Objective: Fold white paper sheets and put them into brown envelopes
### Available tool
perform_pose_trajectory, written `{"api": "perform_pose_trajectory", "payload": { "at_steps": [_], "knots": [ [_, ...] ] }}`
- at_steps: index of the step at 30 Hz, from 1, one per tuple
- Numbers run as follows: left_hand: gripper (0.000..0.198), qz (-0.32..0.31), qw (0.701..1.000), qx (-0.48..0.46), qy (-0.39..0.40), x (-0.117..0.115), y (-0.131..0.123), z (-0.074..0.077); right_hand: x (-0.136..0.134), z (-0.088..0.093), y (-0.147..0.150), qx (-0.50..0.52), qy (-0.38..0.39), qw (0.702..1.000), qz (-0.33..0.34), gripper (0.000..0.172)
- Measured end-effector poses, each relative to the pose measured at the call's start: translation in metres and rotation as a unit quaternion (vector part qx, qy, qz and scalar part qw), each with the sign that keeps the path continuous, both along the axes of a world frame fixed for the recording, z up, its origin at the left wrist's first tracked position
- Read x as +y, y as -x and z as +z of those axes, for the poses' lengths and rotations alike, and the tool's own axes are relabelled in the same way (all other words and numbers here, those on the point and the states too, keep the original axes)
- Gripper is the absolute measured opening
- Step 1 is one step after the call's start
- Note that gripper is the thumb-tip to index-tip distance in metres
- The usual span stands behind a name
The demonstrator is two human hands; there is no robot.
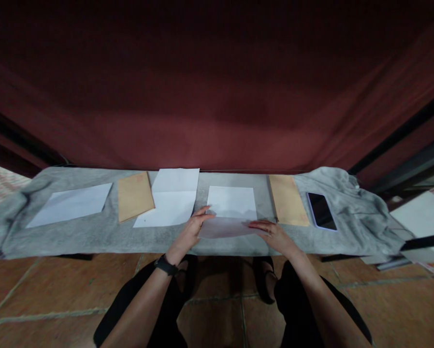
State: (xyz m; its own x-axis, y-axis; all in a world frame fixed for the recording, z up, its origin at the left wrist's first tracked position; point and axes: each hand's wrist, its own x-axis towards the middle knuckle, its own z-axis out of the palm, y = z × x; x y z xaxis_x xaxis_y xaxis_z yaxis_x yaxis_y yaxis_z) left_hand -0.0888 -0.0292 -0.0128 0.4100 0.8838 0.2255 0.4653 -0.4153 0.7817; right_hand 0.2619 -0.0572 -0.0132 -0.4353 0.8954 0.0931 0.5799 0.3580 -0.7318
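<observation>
A white sheet of paper point(231, 203) lies on the grey cloth-covered bench point(94, 234) in front of me, its near part folded up and over. My left hand point(191, 231), with a black watch on the wrist, pinches the left edge of the folded flap. My right hand point(271, 232) lies flat on the flap's right side, fingers stretched out and pressing it down.
Left of the sheet lie a creased white sheet point(169, 198), a tan envelope point(134, 195) and another white sheet point(72, 204). To the right are a second tan envelope point(287, 199) and a dark phone point(321, 210). A dark red curtain point(217, 96) hangs behind the bench.
</observation>
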Motion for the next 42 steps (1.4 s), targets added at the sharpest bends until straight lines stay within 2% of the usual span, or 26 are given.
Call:
{"api": "perform_pose_trajectory", "payload": {
  "at_steps": [2, 4, 7, 9, 12, 16, 19, 27, 32, 37, 42],
  "knots": [
    [0.036, -0.031, 0.999, 0.006, 0.002, -0.004, -0.001, 0.005, 0.000, 0.001, 0.001, 0.007, 0.024, 1.000, -0.012, 0.033],
    [0.036, -0.032, 0.999, 0.012, 0.016, -0.003, -0.003, 0.008, 0.000, 0.002, 0.001, 0.011, 0.030, 0.999, -0.019, 0.034],
    [0.037, 0.012, 0.997, 0.000, 0.071, 0.005, -0.009, 0.006, 0.004, 0.000, 0.001, -0.008, -0.009, 1.000, -0.024, 0.043],
    [0.031, 0.063, 0.992, -0.015, 0.110, 0.013, -0.013, 0.003, 0.006, -0.002, 0.002, -0.030, -0.038, 0.998, -0.033, 0.048],
    [0.022, 0.121, 0.984, -0.023, 0.127, 0.020, -0.020, 0.000, 0.010, -0.005, 0.006, -0.045, -0.051, 0.996, -0.049, 0.044],
    [0.001, 0.205, 0.970, 0.037, 0.127, 0.022, -0.027, 0.004, 0.016, -0.009, 0.016, -0.114, -0.027, 0.979, -0.164, 0.029],
    [0.003, 0.223, 0.966, 0.060, 0.116, 0.024, -0.032, 0.007, 0.021, -0.013, 0.022, -0.165, -0.025, 0.963, -0.210, 0.025],
    [0.049, 0.257, 0.955, 0.077, 0.126, 0.027, -0.045, 0.006, 0.030, -0.018, 0.034, -0.214, -0.043, 0.938, -0.270, 0.026],
    [0.068, 0.256, 0.955, 0.086, 0.120, 0.025, -0.048, 0.007, 0.030, -0.017, 0.038, -0.239, -0.034, 0.929, -0.279, 0.023],
    [0.074, 0.261, 0.953, 0.070, 0.139, 0.022, -0.049, 0.009, 0.029, -0.015, 0.040, -0.244, -0.017, 0.928, -0.281, 0.022],
    [0.075, 0.261, 0.951, 0.088, 0.142, 0.023, -0.050, 0.008, 0.028, -0.016, 0.042, -0.239, -0.010, 0.926, -0.292, 0.034]
  ]
}}
